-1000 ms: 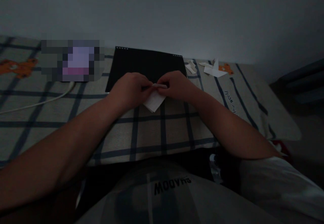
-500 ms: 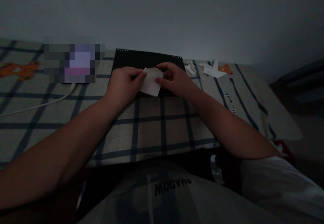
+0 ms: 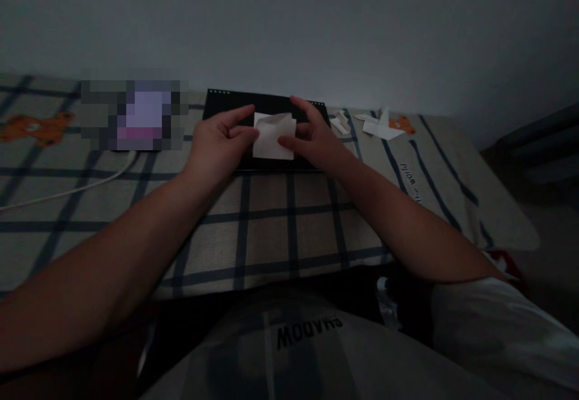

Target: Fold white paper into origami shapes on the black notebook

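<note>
A small, roughly square piece of folded white paper (image 3: 274,140) is held over a black board (image 3: 266,100) with punched holes along its far edge. A raised flap with a curved crease shows at the paper's top. My right hand (image 3: 316,137) grips the right side, thumb on the near face and index finger stretched up past the edge. At the left edge, my left hand (image 3: 221,140) has its thumb tip touching the paper, while its index finger points away with a gap between the two.
A folded paper crane (image 3: 384,127) and crumpled paper scraps (image 3: 340,122) lie to the right on the checked tablecloth (image 3: 271,219). On the left is a blurred-out phone-like device (image 3: 143,113) with a white cable (image 3: 99,180). A wall rises behind the table.
The paper has turned from tilted to nearly level, and its top flap has lifted. My left index finger has come off the paper; the right index finger has stretched upward.
</note>
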`<state>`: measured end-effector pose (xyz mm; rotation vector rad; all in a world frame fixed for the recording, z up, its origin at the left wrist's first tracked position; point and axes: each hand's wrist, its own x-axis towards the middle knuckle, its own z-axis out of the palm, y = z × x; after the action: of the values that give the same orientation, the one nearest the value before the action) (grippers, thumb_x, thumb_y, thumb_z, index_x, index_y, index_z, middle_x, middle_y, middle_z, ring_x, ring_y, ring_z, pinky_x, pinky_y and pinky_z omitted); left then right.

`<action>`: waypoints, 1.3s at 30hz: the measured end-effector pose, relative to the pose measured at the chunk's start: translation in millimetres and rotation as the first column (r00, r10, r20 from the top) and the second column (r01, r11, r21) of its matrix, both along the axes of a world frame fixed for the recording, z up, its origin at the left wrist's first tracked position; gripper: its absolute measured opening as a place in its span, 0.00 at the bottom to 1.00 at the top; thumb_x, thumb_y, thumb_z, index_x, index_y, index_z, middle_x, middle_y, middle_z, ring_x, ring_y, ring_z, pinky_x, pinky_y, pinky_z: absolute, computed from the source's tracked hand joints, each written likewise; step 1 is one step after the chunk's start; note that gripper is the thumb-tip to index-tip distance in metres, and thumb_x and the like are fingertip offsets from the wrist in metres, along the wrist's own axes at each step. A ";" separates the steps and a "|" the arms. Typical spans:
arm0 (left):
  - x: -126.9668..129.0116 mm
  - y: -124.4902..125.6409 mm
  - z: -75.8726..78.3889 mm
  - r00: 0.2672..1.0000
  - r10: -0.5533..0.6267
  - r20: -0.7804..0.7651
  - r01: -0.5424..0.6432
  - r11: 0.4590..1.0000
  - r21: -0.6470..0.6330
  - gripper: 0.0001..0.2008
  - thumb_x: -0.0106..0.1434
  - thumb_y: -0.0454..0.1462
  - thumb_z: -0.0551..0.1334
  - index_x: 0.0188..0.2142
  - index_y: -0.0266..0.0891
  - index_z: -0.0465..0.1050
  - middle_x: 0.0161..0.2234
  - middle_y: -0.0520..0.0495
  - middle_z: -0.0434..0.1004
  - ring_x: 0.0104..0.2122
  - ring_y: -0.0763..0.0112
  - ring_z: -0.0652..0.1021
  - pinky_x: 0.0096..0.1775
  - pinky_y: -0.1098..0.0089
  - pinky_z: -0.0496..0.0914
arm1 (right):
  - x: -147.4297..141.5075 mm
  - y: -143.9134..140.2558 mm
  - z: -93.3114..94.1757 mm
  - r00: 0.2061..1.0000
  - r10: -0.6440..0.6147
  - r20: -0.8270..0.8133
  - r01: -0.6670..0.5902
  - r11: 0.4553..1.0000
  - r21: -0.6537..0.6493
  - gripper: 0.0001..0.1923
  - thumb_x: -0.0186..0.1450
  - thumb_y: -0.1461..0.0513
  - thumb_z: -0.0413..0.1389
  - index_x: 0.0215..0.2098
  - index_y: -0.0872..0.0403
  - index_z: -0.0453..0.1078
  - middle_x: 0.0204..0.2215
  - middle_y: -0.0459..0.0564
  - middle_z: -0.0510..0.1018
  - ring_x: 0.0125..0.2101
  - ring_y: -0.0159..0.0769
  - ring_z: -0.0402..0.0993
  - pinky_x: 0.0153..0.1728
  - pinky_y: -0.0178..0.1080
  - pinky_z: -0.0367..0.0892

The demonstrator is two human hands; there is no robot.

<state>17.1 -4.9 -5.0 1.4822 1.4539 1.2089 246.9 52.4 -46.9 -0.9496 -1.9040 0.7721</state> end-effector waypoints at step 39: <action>4.4 -19.8 5.5 0.247 -0.143 -0.959 0.506 0.863 0.002 0.26 0.82 0.44 0.55 0.70 0.39 0.80 0.71 0.38 0.82 0.71 0.48 0.80 0.71 0.46 0.64 | 22.3 3.1 26.8 0.860 -0.246 0.448 0.133 0.954 0.270 0.10 0.76 0.58 0.64 0.53 0.49 0.84 0.51 0.55 0.89 0.51 0.50 0.82 0.59 0.52 0.76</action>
<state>21.5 -24.7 0.5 2.8691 1.4508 0.1431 269.2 55.5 -20.1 -1.2398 -2.2136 0.1922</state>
